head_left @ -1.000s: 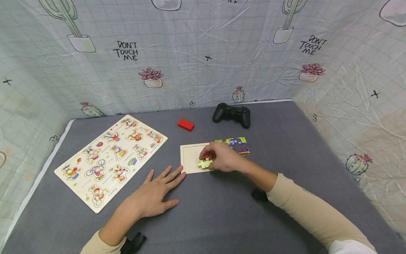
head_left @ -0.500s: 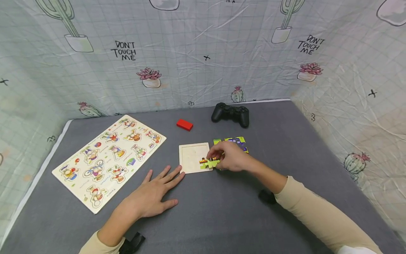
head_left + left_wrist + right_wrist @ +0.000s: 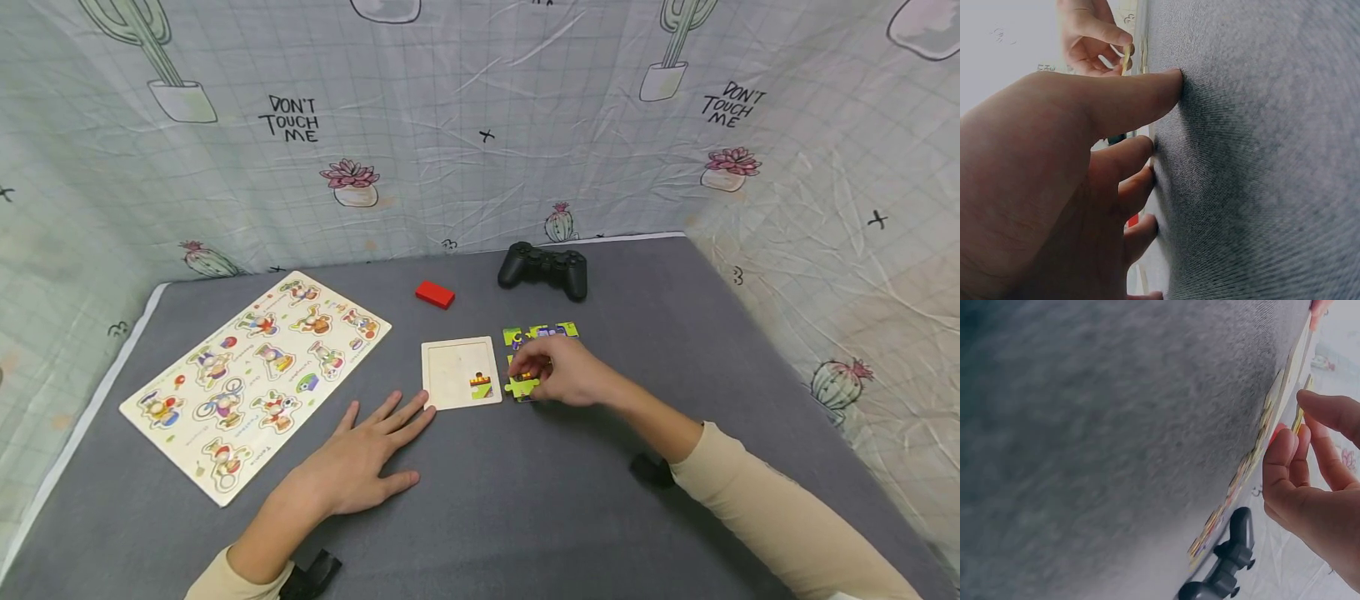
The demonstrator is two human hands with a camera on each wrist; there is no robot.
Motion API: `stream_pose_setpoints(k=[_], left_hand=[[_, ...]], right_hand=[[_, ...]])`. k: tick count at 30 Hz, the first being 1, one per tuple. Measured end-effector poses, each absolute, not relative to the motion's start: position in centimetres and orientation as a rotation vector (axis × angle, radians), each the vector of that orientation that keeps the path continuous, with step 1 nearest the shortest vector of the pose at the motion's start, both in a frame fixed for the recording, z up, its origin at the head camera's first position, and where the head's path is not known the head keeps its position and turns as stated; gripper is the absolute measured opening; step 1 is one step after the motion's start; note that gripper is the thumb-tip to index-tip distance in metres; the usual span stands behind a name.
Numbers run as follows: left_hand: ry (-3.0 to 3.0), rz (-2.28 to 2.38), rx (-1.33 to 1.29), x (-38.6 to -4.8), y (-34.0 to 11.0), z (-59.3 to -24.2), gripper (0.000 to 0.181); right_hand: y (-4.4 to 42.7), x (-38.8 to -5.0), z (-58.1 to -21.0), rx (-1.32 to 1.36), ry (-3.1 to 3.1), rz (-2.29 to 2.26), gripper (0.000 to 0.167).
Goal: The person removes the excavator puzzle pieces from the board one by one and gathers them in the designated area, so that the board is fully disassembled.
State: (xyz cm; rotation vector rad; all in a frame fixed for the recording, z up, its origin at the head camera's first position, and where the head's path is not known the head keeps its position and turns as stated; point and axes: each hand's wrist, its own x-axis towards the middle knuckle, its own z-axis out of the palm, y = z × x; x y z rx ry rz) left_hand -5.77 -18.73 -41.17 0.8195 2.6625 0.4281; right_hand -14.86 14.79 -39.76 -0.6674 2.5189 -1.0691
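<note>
My right hand (image 3: 566,371) pinches a yellow-green jigsaw piece (image 3: 521,387) between thumb and fingers. In the right wrist view the piece (image 3: 1299,415) appears edge-on, held above the table. Beneath and beyond that hand lie several colourful jigsaw pieces (image 3: 566,330), partly covered by it. Just left of them is a pale wooden puzzle tray (image 3: 450,367); one jigsaw piece (image 3: 481,386) sits in its lower right corner. My left hand (image 3: 360,467) lies with fingers spread on the table, its fingertips at the tray's lower left corner.
A large wooden picture board (image 3: 258,383) lies at the left. Behind the tray are a red block (image 3: 435,294) and a black game controller (image 3: 543,271). A printed curtain (image 3: 450,125) rises behind the grey table (image 3: 487,517).
My right hand has moved right with the jigsaw piece, from over the tray to over the loose pieces. The piece in the tray's corner is now uncovered. My left hand stays put.
</note>
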Motion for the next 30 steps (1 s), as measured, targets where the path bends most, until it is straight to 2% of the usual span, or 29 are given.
stream_pose_setpoints(k=[30], left_hand=[[2.655,0.431,0.811,-5.8,-18.8,-41.1,0.081]], right_hand=[[18.8,-15.0,-40.6,-0.523,2.579,-0.929,0.030]])
